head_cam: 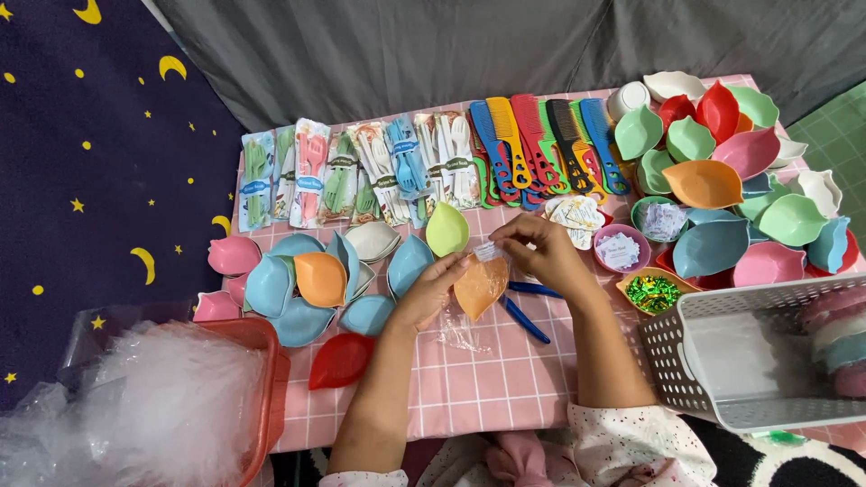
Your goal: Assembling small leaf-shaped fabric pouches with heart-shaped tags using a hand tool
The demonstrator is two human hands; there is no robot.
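Orange leaf-shaped dish (480, 285) in clear plastic bag (465, 329), held over pink checked surface (469, 379).
Left hand (431, 293) fingers clamped on dish's left edge; right hand (541, 251) fingers pinched together on bag top. Blue tweezers (525, 317) just right; green dish (446, 229) behind.

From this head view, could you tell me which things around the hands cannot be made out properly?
- Orange leaf-shaped dish: wrapped in a clear bag, lower part blurred by plastic; the left hand covers its edge.
- Right hand fingertips: hidden behind the bag's top.
- Blue sticks: partly under the right forearm.
- White basket: cut off by the right edge, contents blurred.
- Small cards in the pink bowl: print too small.
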